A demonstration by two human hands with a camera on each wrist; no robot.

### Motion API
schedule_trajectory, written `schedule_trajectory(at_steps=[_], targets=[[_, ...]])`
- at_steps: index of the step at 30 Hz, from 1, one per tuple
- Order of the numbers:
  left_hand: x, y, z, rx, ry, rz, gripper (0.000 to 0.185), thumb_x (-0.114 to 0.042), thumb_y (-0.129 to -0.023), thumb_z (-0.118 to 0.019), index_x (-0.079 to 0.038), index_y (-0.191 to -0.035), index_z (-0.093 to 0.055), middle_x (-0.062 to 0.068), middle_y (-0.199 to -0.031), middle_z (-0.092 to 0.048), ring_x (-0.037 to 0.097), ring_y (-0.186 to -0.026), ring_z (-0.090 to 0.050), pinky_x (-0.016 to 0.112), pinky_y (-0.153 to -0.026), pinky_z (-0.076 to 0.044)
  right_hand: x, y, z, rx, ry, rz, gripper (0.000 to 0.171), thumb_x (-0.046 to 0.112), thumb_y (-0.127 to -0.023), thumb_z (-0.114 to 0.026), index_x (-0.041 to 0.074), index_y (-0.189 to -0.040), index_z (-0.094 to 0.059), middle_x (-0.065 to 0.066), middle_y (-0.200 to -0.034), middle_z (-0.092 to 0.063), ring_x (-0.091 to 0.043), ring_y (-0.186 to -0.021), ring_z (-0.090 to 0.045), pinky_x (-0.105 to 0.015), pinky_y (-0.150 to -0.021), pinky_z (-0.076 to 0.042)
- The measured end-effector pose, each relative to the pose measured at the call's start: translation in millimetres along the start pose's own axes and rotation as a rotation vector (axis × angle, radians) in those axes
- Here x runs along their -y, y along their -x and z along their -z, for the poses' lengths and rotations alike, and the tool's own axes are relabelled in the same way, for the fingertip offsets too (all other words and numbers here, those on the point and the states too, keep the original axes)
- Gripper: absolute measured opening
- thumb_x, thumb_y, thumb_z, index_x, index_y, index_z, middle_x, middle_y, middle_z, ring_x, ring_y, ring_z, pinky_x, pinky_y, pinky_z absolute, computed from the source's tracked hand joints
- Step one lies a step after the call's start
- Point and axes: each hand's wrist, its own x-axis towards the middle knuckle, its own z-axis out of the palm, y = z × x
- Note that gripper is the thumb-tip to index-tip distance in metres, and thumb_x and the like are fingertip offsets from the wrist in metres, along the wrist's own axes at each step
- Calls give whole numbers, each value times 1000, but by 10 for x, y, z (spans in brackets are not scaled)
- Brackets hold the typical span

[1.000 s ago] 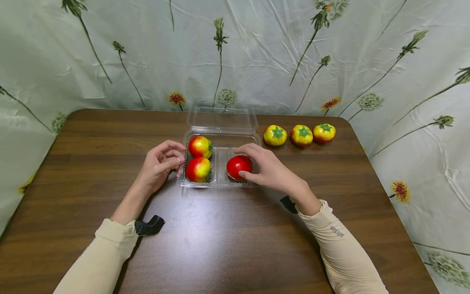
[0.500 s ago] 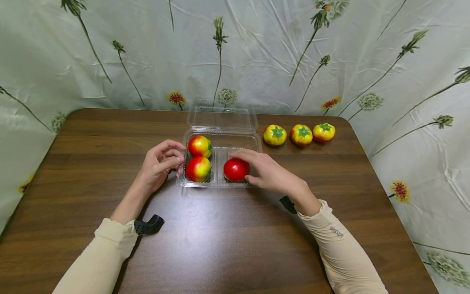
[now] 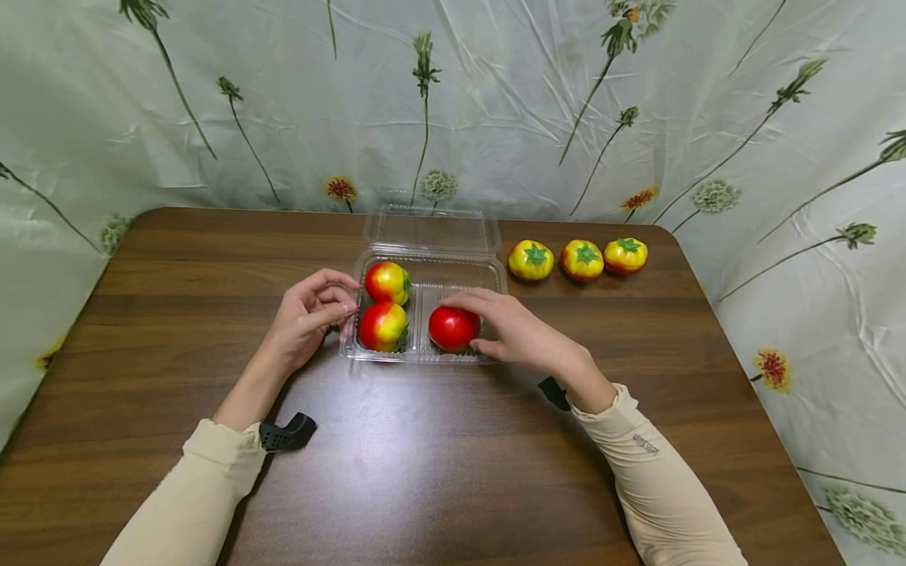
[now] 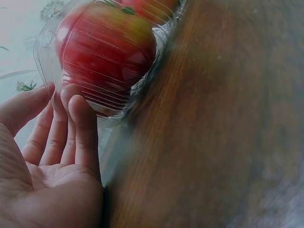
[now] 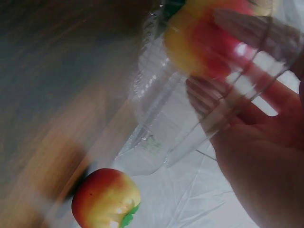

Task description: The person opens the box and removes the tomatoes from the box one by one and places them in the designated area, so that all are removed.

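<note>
A clear plastic clamshell container [image 3: 442, 271] lies on the table with its lid [image 3: 433, 229] tipped back. My left hand [image 3: 311, 318] pinches its left rim between thumb and fingers, as the left wrist view shows. In the left compartment two red-and-yellow persimmons [image 3: 383, 326] sit one behind the other, stems facing right. A third persimmon [image 3: 454, 328] is in the front of the right compartment, its glossy red side up. Around that one my right hand [image 3: 527, 334] curves, fingers over its back and thumb at its right edge. The right wrist view sees this through the container wall.
Three more persimmons, one of them the nearest persimmon [image 3: 531, 260], stand in a row at the table's back right, green stems showing. Behind the brown wooden table [image 3: 382, 472] hangs a flower-printed cloth [image 3: 283, 118].
The red persimmon under my right hand has shifted slightly left. My right thumb has slid from its front to its right edge, and the fingers have moved left. My left hand stays put.
</note>
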Motion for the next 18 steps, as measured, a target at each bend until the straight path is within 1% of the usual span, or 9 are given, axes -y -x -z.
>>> schedule_trajectory(at_steps=[5, 11, 18], targets=[[-12, 6, -11, -6, -6, 13, 26, 17, -91, -52, 15, -117, -48, 13, -78, -66, 25, -52, -57, 29, -47, -52, -33, -15, -16, -49, 23, 0, 66, 8, -75, -84, 11, -135, -57, -5, -132, -59, -20, -122, -55, -39, -104, -49], [-19, 11, -11, 6, 22, 13, 27, 19, -91, -50, 15, -117, -48, 14, -77, -67, 26, -52, -57, 30, -46, -52, -70, -35, -35, -111, 7, 23, 66, 9, -75, -84, 11, -134, -56, -5, -130, -57, -19, -120, -54, -39, -102, -49], [-14, 18, -7, 1, 34, 23, 27, 19, -91, -52, 15, -117, -48, 15, -77, -68, 26, -53, -57, 30, -46, -52, -68, -43, -32, -217, 15, 6, 75, 11, -73, -84, 21, -140, -53, -6, -127, -52, -18, -117, -50, -37, -97, -50]])
